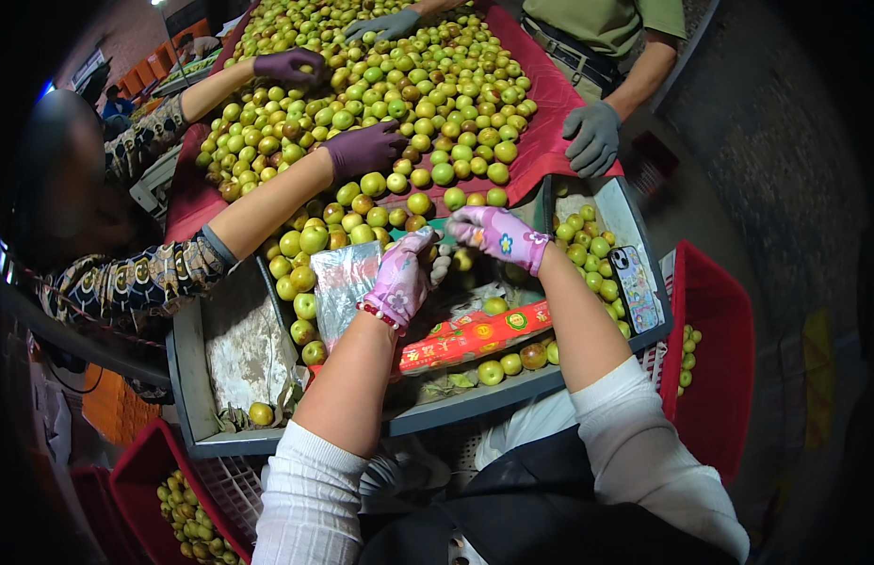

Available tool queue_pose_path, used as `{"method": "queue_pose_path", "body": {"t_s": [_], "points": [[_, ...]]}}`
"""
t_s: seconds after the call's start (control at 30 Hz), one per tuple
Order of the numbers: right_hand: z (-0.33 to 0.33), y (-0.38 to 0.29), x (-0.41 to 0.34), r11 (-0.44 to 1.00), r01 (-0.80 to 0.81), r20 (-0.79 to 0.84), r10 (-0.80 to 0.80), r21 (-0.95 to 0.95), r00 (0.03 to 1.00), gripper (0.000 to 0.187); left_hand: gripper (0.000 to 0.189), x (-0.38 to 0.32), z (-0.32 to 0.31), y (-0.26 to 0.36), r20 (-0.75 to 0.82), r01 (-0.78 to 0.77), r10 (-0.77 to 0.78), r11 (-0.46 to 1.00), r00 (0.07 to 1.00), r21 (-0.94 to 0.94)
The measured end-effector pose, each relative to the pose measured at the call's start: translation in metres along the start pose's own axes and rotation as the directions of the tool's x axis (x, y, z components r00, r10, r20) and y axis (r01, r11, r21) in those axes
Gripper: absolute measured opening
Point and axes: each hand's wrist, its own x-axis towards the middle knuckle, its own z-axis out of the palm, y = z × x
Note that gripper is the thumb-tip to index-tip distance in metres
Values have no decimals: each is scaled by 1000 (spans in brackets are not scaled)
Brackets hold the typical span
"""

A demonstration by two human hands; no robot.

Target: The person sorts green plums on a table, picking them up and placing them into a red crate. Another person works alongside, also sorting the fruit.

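Both my hands wear pink floral gloves with grey fingertips, over the near end of a table of green and reddish jujube-like fruits [313, 239]. My left hand [403, 279] is raised with curled fingers beside a silvery plastic packet [345, 279]; whether it holds anything is unclear. Close to its right, my right hand [495, 236] bends its fingers inward, and its grip is hidden. Below them lies a red printed plastic bag [472, 337], with a few fruits along the tray's near edge [472, 413]. One fruit shows in shadow just under my right hand.
A co-worker's purple-gloved hands [363, 150] reach in from the left. Another person's grey-gloved hand [592, 139] rests at the red cloth's [550, 106] right edge. A phone [636, 288] lies on the right rim. Red crates [712, 353] with fruit stand below on both sides.
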Motion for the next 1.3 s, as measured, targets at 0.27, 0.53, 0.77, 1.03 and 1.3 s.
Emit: {"method": "queue_pose_path", "body": {"t_s": [0.27,0.53,0.77,1.03,1.3], "points": [[30,3,1,851,-3,352,221,-525,910,46,20,-13,-9,5,113,-351,336,834,935,426],[32,41,10,877,119,300,30,-465,953,52,36,-71,-68,66,231,-590,661,391,714,706],[9,8,-8,896,-15,216,123,-444,969,52,49,-248,-202,99,94,-343,844,111,528,933],[21,-6,4,915,74,256,33,-397,966,50,46,-267,-179,81,259,-291,797,-110,546,950],[25,-9,6,923,119,268,-18,-367,963,49,43,-243,-147,83,410,-297,727,-288,550,910]]}}
